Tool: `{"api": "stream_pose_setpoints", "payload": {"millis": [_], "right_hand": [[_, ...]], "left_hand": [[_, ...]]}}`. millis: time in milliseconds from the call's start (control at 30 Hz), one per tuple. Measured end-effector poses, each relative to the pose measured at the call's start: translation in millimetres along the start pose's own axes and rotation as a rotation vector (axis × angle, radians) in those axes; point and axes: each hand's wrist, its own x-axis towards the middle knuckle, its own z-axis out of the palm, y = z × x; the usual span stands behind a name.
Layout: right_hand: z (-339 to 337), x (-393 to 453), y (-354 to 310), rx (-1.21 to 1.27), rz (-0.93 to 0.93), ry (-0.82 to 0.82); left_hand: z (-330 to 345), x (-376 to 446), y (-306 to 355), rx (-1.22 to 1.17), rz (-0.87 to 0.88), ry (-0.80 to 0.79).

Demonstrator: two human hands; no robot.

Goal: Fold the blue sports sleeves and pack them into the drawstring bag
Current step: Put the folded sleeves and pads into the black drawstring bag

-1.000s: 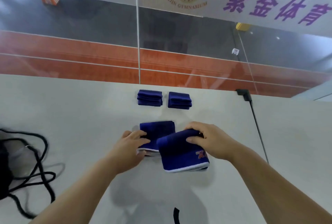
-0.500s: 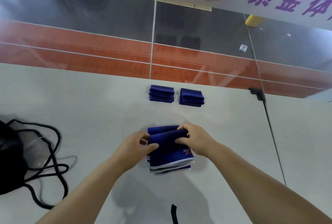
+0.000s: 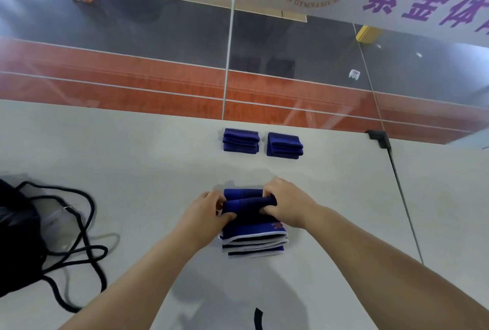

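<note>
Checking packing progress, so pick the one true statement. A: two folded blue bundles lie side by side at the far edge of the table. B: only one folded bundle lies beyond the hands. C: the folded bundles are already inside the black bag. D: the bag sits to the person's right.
A: two folded bundles lie side by side beyond both hands, while the drawstring bag lies apart at the left.

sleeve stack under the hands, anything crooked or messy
Slightly: the sleeve stack held by the left hand and right hand has its white-trimmed front edges staggered, unlike the two tidy folded piles behind.
</note>
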Motion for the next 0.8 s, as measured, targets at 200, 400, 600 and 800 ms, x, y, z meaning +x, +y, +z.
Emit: {"api": "stream_pose_setpoints", "payload": {"millis": [200,400,600,800], "right_hand": [[-7,-36,-11,-0.019,-0.057,0.061],[-11,-75,-25,-0.214,-0.182,0.122],[-15,-108,-45,-0.414,-0.289,0.125],[-10,-126,-75,-0.471,-0.354,0.114]], "left_hand": [[-14,-19,0,0.136,0.050,-0.012],[-23,-59,0,0.399,0.073,-0.013],[-24,-119,-12,0.536,-0.030,0.003],[-32,-181,-36,0.570,-0.138,0.054]]}}
